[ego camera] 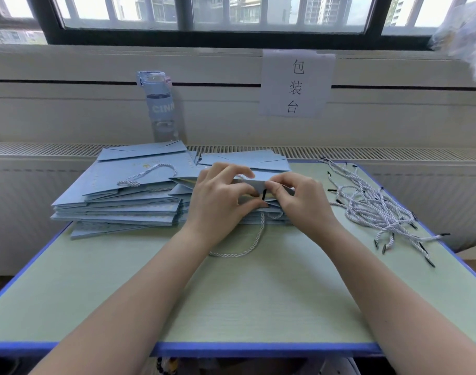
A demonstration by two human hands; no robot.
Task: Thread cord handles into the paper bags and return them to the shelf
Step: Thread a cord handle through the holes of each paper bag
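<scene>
Left hand (218,203) and right hand (301,204) pinch the paper bag (249,183), half hiding the cord (246,251) tip.

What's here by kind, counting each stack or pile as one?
Bag stacks: 2, left stack and right stack
Bag in hand: 1
Cord in hand: 1
Loose cord pile: 1
Water bottle: 1
Paper sign: 1
Total: 7

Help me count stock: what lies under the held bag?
Under the bag, a stack of flat blue bags rests on the table. The left hand and right hand cover much of it, so its count is hidden.
</scene>
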